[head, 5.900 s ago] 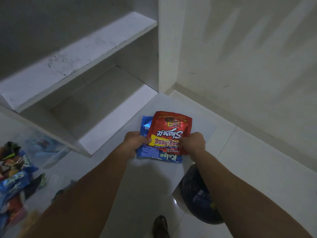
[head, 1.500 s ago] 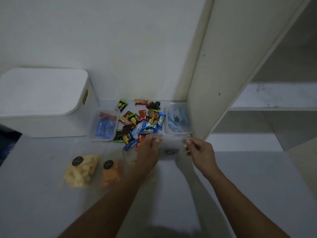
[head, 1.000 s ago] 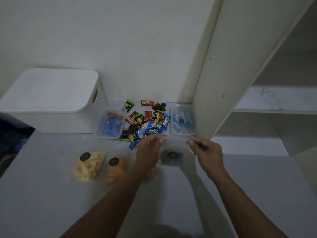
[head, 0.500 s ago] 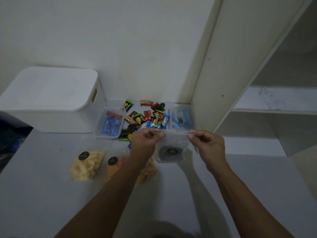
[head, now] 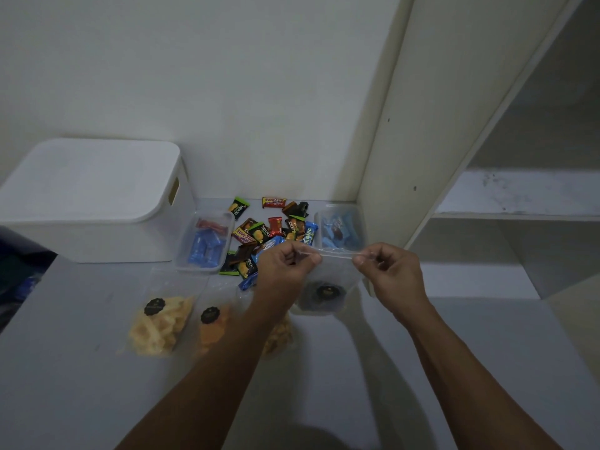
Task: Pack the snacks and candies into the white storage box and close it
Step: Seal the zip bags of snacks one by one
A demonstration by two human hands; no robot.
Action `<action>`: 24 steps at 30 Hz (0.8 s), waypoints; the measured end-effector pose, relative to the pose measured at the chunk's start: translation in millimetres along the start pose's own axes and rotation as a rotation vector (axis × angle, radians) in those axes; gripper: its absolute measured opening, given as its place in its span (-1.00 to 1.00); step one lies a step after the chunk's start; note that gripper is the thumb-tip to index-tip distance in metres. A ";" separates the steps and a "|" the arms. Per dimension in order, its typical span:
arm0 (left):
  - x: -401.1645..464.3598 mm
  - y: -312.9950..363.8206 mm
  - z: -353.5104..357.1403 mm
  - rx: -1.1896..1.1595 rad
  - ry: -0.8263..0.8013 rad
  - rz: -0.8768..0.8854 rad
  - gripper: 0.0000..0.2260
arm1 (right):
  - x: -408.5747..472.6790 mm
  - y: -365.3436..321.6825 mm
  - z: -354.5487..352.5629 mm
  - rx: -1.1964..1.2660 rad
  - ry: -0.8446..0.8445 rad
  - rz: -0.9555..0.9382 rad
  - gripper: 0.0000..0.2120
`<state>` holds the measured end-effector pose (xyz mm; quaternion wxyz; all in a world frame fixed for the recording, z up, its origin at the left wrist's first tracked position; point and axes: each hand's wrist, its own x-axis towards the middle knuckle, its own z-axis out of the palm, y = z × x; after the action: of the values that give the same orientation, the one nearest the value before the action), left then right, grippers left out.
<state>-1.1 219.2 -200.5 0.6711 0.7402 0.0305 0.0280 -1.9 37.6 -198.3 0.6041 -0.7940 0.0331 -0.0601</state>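
My arms come into view from the bottom edge, both bare from well above the elbow down to the wrist: no sleeve shows on either. My left hand (head: 285,264) has no glove, no ring and no watch or band at the wrist. My right hand (head: 388,271) is the same, bare, with nothing worn on the fingers (head: 363,258) or the wrist. The nails are short and unpainted as far as I can tell in this dim light. No clothing of mine shows.
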 end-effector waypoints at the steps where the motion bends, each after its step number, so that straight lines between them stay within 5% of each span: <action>1: 0.5 0.7 0.8 0.006 0.013 0.007 -0.96 | -0.5 -0.6 -0.4 -0.010 -0.014 -0.007 -0.79; 6: 2.4 5.6 3.9 0.072 0.013 0.063 -0.97 | -0.4 -9.0 -2.3 -0.130 -0.124 -0.063 -0.92; 13: 1.2 14.6 5.3 0.061 -0.071 0.063 -0.94 | 1.6 -13.2 -2.3 -0.224 -0.117 -0.104 -0.83; 18: 1.7 18.6 13.1 0.104 -0.035 0.075 -0.96 | -1.5 -20.8 2.1 -0.502 -0.180 -0.202 -0.90; 24: 2.9 19.8 14.1 0.091 -0.014 0.081 -0.96 | 0.2 -22.4 4.1 -0.518 -0.009 -0.256 -0.81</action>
<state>3.1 203.6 -182.2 0.6352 0.7709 -0.0032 0.0485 -1.6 47.5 -177.7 0.3686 -0.9199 -0.0557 -0.1219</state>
